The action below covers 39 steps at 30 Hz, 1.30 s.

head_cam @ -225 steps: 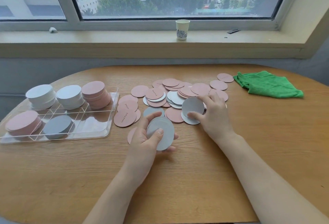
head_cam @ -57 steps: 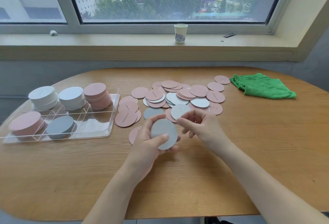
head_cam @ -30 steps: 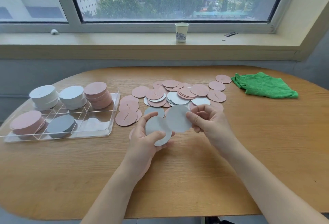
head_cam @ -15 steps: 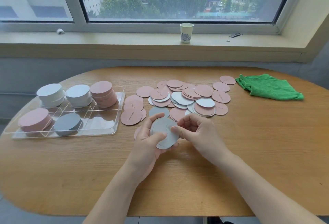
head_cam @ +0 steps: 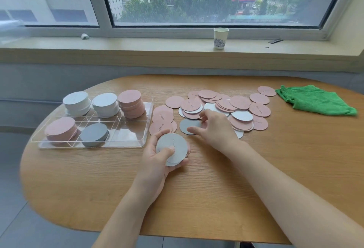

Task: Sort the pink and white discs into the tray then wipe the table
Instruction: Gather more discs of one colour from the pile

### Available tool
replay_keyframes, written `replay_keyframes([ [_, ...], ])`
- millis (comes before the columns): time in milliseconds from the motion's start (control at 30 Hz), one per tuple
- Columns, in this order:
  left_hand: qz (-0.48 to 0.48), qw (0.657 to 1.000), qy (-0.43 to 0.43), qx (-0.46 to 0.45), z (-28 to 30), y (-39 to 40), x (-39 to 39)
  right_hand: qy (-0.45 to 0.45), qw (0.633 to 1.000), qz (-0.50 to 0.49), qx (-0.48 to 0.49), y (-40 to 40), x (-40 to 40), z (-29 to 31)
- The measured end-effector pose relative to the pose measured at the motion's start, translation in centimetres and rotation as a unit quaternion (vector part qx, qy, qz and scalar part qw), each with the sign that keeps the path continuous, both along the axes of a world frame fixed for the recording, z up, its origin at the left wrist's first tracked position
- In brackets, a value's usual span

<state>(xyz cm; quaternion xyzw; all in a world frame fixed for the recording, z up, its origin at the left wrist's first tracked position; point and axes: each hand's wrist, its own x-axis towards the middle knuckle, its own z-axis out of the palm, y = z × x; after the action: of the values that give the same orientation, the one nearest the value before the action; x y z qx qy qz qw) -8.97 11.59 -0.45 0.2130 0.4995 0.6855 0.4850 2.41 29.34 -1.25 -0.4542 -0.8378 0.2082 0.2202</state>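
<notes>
Both forearms are bare to the frame's edge, with no sleeves.

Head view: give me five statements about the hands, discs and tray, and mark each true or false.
1. The left hand grips a stack of white discs. True.
2. The right hand holds the green cloth. False: the cloth lies untouched at the table's far right; the hand reaches over the loose discs.
3. The tray holds five stacks. True.
4. Every compartment of the tray is filled. False: the near right one holds nothing.
5. The paper cup stands on the table. False: it stands on the windowsill.
</notes>
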Motion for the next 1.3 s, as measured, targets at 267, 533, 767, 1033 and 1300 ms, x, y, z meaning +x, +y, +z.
replay_keyframes([
  [267,-0.004,1.000,-0.003,0.008,-0.2,0.2,-0.4,0.036,0.994,0.102,0.002,-1.0,1.8,-0.6],
  [533,-0.004,1.000,-0.012,0.008,-0.2,0.3,0.1,0.057,0.995,0.019,0.078,-0.8,7.0,-1.0],
  [767,-0.055,0.998,-0.025,0.009,0.0,0.8,2.1,-0.018,0.996,-0.017,0.082,0.0,10.5,-1.8],
  [1033,-0.067,0.997,-0.044,0.013,-0.1,2.0,3.7,-0.001,0.993,-0.012,0.121,-0.2,10.8,-2.6],
  [1300,-0.072,0.997,-0.034,0.006,0.1,2.1,4.0,0.066,0.985,-0.061,0.149,1.2,10.9,-1.9],
])
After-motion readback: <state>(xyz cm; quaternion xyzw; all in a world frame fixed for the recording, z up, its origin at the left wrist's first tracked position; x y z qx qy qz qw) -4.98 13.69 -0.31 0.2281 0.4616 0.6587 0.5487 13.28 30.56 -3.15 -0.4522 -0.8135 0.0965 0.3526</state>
